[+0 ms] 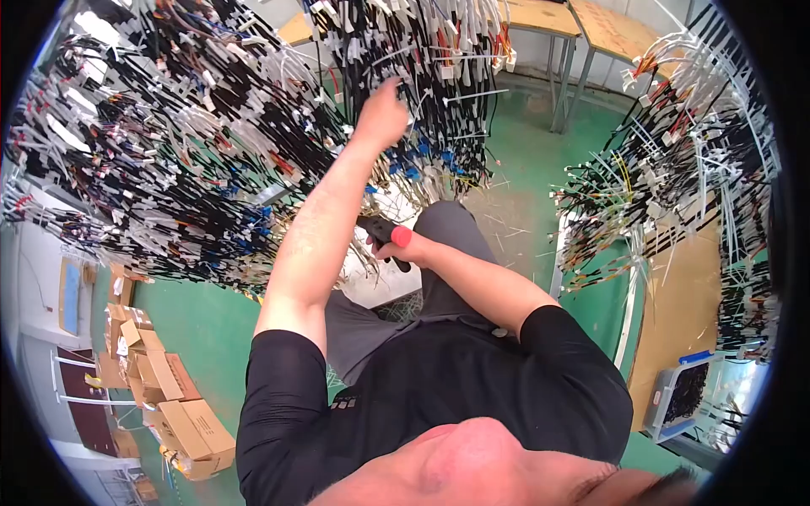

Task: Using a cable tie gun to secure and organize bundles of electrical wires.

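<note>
My left hand [384,116] reaches up and forward among the hanging black wire harnesses [354,63]. Its fingers look curled in at the cables, and what they hold is hidden behind the hand. Lower down, close to my knees, my right hand [406,248] is wrapped round a black hand tool [377,228] with a red round end [401,237]. The tool's front points toward the lower ends of the bundles, where blue and white connectors [411,164] hang. A white surface [371,282] shows beneath the tool, between my legs.
Dense wire harnesses [169,126] fill the left side, and another hanging group [666,160] stands at the right. Wooden tables [540,17] stand at the back. A clear bin [682,396] with dark parts sits at the lower right. Cardboard boxes [190,434] lie at the lower left.
</note>
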The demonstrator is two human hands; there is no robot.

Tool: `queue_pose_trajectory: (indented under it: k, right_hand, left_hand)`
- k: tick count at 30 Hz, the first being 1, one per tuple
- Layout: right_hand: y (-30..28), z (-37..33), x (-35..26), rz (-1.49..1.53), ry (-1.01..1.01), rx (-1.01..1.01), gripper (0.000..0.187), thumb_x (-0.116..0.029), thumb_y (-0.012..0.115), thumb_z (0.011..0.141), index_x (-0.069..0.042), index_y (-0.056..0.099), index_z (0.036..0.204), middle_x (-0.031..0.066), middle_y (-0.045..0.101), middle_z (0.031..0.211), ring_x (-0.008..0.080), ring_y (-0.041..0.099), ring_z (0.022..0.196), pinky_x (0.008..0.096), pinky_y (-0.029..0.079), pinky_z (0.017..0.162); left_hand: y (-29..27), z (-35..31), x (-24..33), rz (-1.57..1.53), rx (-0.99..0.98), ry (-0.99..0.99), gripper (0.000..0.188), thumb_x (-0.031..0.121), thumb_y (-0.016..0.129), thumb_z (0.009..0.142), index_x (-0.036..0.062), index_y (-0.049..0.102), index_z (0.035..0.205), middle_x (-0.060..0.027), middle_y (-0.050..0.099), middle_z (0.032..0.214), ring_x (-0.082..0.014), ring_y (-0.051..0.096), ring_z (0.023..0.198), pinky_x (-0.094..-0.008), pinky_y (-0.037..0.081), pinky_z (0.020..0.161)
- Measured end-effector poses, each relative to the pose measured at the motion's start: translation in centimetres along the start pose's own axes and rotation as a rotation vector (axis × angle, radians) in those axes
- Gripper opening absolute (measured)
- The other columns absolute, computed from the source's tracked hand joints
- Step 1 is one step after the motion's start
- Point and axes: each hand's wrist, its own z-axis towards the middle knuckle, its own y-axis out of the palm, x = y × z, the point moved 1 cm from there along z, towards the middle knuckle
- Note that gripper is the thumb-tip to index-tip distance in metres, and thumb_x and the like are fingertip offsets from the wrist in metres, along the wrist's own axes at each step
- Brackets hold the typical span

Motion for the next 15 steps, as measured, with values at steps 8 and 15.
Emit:
queue_pose_trajectory:
  k: [8, 15]
  right_hand:
    - [-2.3, -2.0, -1.2, 0.32, 0.043, 0.104, 0.034, 0.007, 0.071, 0.078, 0.001, 0.068, 0.111, 0.0075, 0.071, 0.095, 0.0212, 0.07, 0.09, 0.0353, 0.056, 0.082]
    - [-8.7, -7.6, -4.3, 0.332, -0.012, 0.055, 0.049, -0.006, 0.074, 0.078, 0.0, 0.066, 0.126, 0.0094, 0.075, 0.106, 0.0241, 0.072, 0.104, 0.0299, 0.051, 0.084]
  left_hand:
    - [-3.8, -1.0, -3.7, -0.49, 0.014, -0.23, 0.081, 0.017, 0.067, 0.1, -0.0053, 0.023, 0.164, -0.0238, 0.032, 0.17, -0.0306, 0.033, 0.157, -0.0354, 0.028, 0.127]
    - [-8.4, -3.0, -4.0, -0.586, -0.225, -0.15, 0.091, 0.033, 0.071, 0.101, -0.0045, 0.02, 0.165, -0.0235, 0.027, 0.172, -0.0295, 0.026, 0.16, -0.0376, 0.023, 0.128]
